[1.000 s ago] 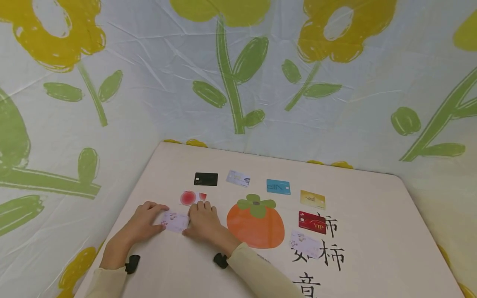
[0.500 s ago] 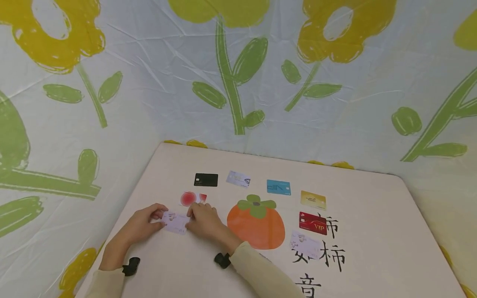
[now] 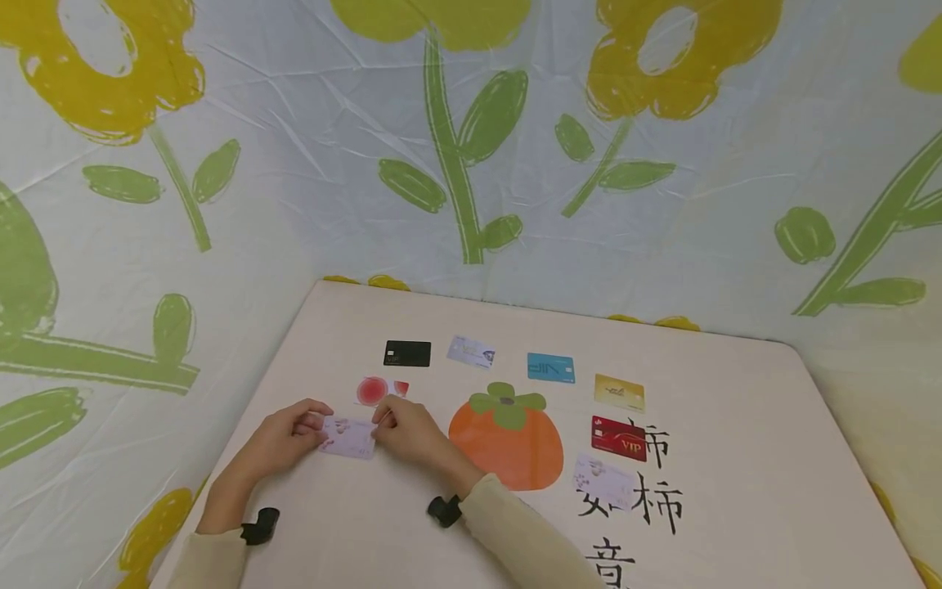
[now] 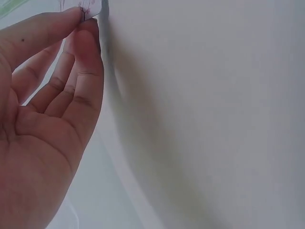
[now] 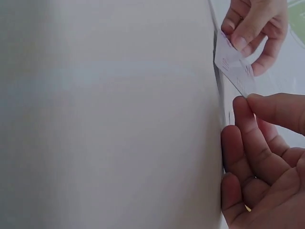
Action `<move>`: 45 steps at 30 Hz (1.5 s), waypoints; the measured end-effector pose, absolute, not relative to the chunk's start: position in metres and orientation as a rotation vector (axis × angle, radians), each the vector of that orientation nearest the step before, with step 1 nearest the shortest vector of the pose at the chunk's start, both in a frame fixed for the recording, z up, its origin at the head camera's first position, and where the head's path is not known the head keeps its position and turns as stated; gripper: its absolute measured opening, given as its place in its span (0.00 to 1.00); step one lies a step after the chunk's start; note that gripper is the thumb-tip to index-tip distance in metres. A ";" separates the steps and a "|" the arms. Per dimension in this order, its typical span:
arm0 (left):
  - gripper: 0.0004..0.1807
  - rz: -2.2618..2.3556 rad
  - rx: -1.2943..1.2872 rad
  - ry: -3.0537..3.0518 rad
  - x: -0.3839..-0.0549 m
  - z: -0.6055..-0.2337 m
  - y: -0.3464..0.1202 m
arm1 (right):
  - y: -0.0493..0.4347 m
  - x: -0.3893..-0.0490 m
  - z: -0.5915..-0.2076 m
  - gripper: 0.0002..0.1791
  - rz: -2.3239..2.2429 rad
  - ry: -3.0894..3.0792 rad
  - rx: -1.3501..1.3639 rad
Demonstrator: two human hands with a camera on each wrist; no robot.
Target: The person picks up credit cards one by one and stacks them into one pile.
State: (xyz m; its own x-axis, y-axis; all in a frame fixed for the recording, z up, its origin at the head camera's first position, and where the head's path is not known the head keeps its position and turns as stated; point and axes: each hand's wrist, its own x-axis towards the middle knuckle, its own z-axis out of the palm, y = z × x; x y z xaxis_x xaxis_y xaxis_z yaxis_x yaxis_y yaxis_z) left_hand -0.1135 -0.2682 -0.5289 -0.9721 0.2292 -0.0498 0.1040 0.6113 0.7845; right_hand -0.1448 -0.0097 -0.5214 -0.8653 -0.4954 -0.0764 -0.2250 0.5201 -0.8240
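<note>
A pale pink-and-white card point(image 3: 347, 438) with small floral print is held between the two hands in the head view. My left hand point(image 3: 283, 438) pinches its left end between thumb and forefinger; in the left wrist view only a corner of the card point(image 4: 93, 7) shows at the fingertips. At the opposite end, my right hand point(image 3: 412, 433) pinches the edge with thumb and forefinger. From the right wrist, the card point(image 5: 234, 62) appears tilted, its edge close to the tabletop, with the left hand point(image 5: 257, 28) beyond it.
Cards lie in an arc on the pale table point(image 3: 736, 393): red-circle point(image 3: 372, 390), black point(image 3: 407, 353), silver-white point(image 3: 471, 352), blue point(image 3: 550, 367), gold point(image 3: 620, 392), red VIP point(image 3: 618, 438) and another pale floral card point(image 3: 602, 481). A persimmon print point(image 3: 505, 450) decorates the cloth. Flowered curtains surround the table.
The right hand's fingers, spread at the card's right end a second ago, have drawn together into a pinch. The left fingers have also closed in on the card, which has barely shifted.
</note>
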 end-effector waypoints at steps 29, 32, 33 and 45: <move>0.19 1.602 0.431 2.479 -0.148 -0.532 -0.163 | 0.100 -0.152 -0.516 0.06 -1.612 2.377 -0.471; 0.18 1.602 0.436 2.443 -0.150 -0.529 -0.146 | 0.117 -0.150 -0.512 0.06 -1.589 2.398 -0.459; 0.18 1.602 0.436 2.438 -0.150 -0.528 -0.140 | 0.123 -0.150 -0.511 0.06 -1.583 2.404 -0.456; 0.15 1.535 0.513 2.403 -0.161 -0.530 -0.075 | 0.177 -0.144 -0.499 0.07 -1.412 2.561 -0.208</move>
State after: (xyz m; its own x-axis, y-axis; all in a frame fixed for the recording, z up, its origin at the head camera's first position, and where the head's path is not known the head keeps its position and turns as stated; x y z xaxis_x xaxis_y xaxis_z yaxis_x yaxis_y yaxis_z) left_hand -0.1612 -0.0753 -0.5302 -0.9084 0.4177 -0.0160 0.1610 0.3849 0.9088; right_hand -0.1443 0.1769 -0.4988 -0.9683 -0.2224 -0.1141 -0.0222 0.5312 -0.8469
